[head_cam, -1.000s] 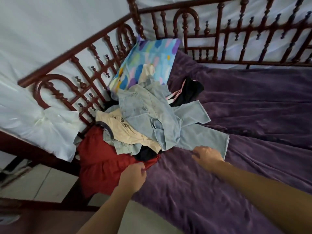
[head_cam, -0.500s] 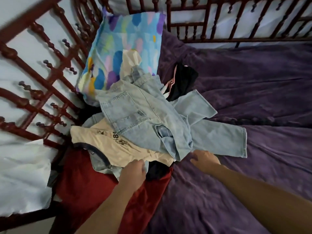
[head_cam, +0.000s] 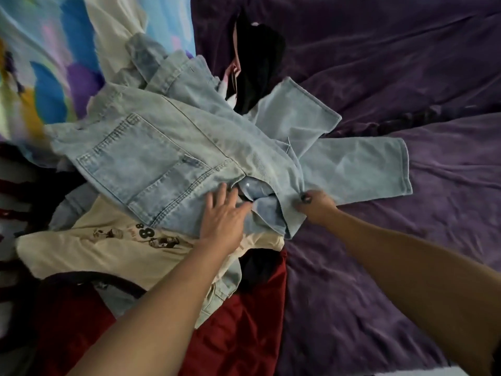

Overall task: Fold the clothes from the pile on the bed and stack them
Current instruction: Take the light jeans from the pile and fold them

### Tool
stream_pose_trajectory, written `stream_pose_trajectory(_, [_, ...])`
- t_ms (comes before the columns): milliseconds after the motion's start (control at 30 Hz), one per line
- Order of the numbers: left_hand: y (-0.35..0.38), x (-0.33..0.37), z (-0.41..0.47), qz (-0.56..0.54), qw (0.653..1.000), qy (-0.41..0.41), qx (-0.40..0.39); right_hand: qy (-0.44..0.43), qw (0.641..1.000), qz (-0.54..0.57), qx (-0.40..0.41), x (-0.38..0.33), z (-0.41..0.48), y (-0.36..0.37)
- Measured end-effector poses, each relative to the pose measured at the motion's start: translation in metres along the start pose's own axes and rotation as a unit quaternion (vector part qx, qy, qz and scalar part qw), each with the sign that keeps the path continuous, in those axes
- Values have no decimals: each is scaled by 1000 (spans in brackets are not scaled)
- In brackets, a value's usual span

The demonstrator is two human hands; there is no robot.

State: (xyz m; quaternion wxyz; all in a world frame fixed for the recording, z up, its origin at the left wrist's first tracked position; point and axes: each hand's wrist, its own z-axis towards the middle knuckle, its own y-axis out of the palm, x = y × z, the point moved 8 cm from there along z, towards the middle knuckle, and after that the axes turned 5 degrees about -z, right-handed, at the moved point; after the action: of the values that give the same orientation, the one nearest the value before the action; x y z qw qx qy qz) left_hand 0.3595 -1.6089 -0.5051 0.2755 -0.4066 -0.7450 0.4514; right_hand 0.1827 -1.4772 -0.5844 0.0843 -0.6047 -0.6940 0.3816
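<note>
A pile of clothes lies on the left of the purple bedspread (head_cam: 393, 267). On top sits a pair of light blue jeans (head_cam: 151, 156) with its legs spread to the right. Under it lie a cream printed shirt (head_cam: 103, 248), a red garment (head_cam: 238, 329) and a black garment (head_cam: 257, 63). My left hand (head_cam: 225, 218) rests flat with fingers spread on the jeans' waistband near a button. My right hand (head_cam: 315, 203) pinches the jeans' fabric at the edge beside it.
A pillow (head_cam: 40, 63) with blue, purple and yellow blotches leans at the upper left behind the pile. Dark wooden bed rails (head_cam: 10, 191) show at the far left. The bedspread stretches wrinkled to the right and far side.
The view has closed in on the pile. My left hand moved up from the cream shirt onto the jeans' waistband. My right hand has closed on the jeans' edge.
</note>
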Motion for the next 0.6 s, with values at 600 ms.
stream_pose_trajectory(600, [-129, 70, -79, -209, 977, 30, 39, -2, 809, 587, -15, -14, -154, -169])
